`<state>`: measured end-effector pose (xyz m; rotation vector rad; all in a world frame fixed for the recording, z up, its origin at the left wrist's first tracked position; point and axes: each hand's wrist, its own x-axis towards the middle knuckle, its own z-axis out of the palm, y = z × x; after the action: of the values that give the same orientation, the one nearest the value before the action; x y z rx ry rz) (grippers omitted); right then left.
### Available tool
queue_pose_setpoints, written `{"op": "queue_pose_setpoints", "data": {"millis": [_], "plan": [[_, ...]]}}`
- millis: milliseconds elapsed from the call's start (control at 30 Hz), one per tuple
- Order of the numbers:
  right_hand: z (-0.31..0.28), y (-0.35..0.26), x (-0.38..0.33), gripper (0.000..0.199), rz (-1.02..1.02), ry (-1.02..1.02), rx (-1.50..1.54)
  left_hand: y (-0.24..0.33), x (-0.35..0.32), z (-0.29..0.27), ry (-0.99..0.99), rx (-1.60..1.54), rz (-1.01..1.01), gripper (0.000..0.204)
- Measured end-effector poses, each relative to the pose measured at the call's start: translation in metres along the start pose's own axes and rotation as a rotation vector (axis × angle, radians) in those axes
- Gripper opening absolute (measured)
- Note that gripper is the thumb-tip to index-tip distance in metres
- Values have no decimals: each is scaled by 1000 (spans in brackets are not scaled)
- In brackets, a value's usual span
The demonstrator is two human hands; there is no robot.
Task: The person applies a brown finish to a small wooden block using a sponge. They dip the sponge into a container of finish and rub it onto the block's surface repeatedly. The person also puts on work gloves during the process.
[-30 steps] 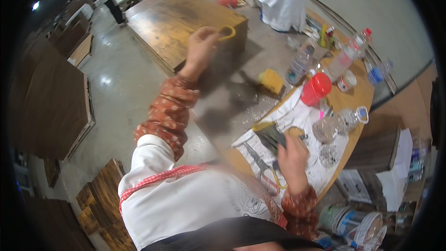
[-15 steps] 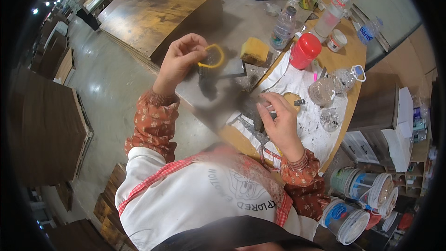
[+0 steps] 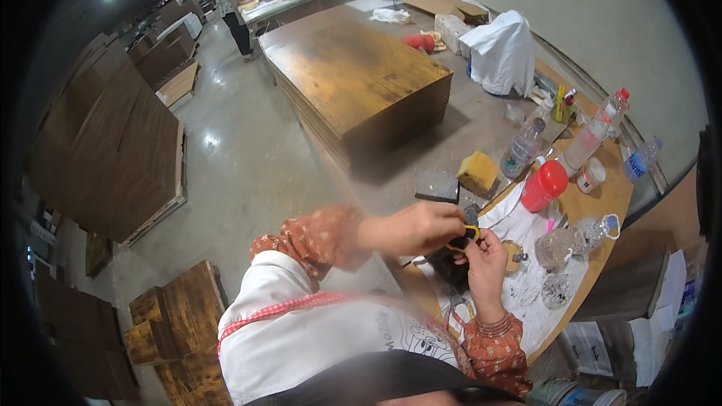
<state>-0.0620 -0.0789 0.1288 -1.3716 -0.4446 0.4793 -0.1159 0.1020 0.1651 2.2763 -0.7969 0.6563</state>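
Both your hands meet on a small yellow ring point(image 3: 460, 238) above the near edge of the table point(image 3: 602, 199).

Your left hand point(image 3: 412, 227) has its grip clenched around the ring from the left, and your right hand point(image 3: 485, 257) pinches its other side, so the two hands touch over a white paper sheet point(image 3: 526, 286) spotted with stains. Just beyond them lie a dark block point(image 3: 437, 186) and a yellow sponge point(image 3: 477, 173). To the right stand a red-capped jar point(image 3: 543, 186) and a clear plastic bottle point(image 3: 523, 147), with another clear bottle point(image 3: 575, 239) lying on its side. Farther off rises a stack of brown wooden boards point(image 3: 353, 86).
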Motion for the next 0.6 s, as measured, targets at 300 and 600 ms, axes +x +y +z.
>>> {"op": "queue_pose_setpoints", "data": {"millis": [300, 600], "plan": [[8, -3, 2, 8, -122, 50, 79, 17, -12, 18, -523, 361, 510, 26], [17, -6, -5, 11, -798, 133, -776, 14, -14, 8, -174, -127, -159, 18]]}}
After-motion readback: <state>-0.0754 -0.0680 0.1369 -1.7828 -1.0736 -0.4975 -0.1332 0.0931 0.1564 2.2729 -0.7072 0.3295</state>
